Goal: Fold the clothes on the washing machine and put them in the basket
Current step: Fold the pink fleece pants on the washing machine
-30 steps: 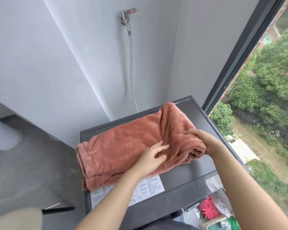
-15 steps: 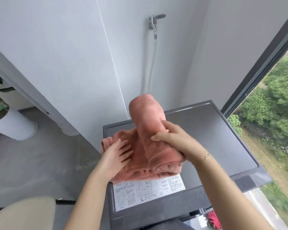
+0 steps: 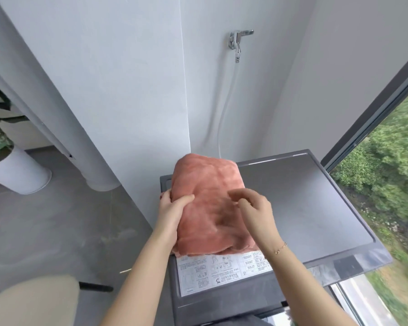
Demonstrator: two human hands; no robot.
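A salmon-pink fleece garment (image 3: pixel 207 203) lies folded into a thick rectangle on the left part of the dark grey washing machine lid (image 3: pixel 304 196). My left hand (image 3: pixel 172 208) grips its left edge, thumb on top and fingers tucked under the side. My right hand (image 3: pixel 252 208) hovers just above the garment's right side with fingers loosely curled, holding nothing. No basket shows in this view.
A white instruction sticker (image 3: pixel 222 269) sits on the lid's front. A tap (image 3: pixel 238 41) with a hose hangs on the wall behind. A white plant pot (image 3: pixel 19 175) stands on the grey floor at left. A window (image 3: pixel 375 128) runs along the right.
The right half of the garment was lifted and laid over the left half, making a compact stack. My right hand has let go and lifted; my left hand moved to grip the left edge.
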